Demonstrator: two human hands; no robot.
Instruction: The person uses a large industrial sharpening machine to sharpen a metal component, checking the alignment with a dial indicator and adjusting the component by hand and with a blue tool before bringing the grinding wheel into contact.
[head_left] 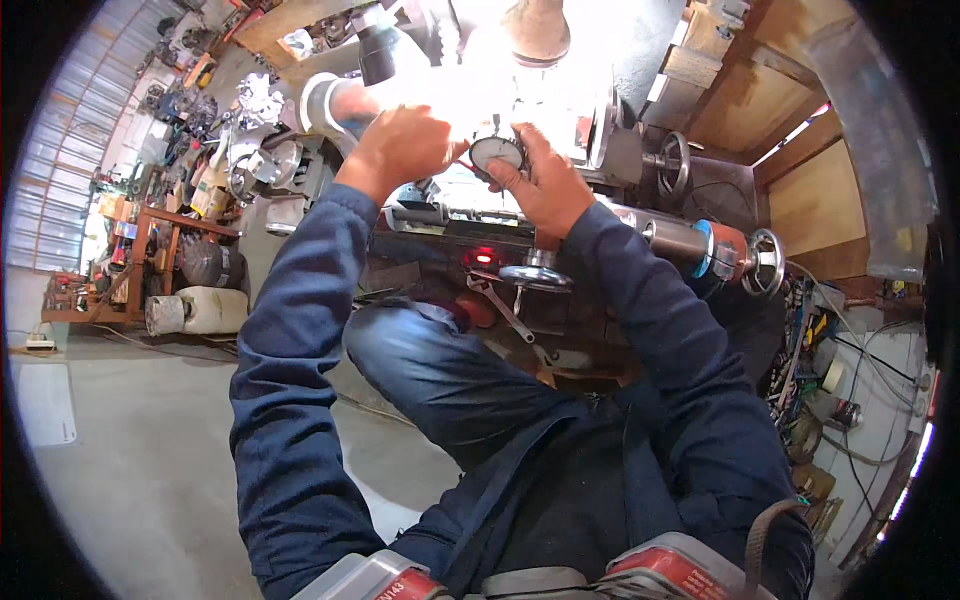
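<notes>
A round dial gauge (496, 156) with a white face sits in the grip of my right hand (543, 185), whose thumb lies along its lower edge. My left hand (405, 145) is closed just left of the gauge, its fingers curled; what they hold is hidden in the glare. Both hands are over the brightly lit bed of a metal machine (427, 213). Below the gauge is a chrome handwheel (535, 276), with a small red lamp (484, 256) to its left.
More handwheels (764, 263) stand at the machine's right. Wrenches (500, 307) lie below it, near my bent knee (400, 350). Cluttered metal parts (265, 170) and a steel rack (140, 260) are at left. Wooden panels (810, 200) and cables are at right.
</notes>
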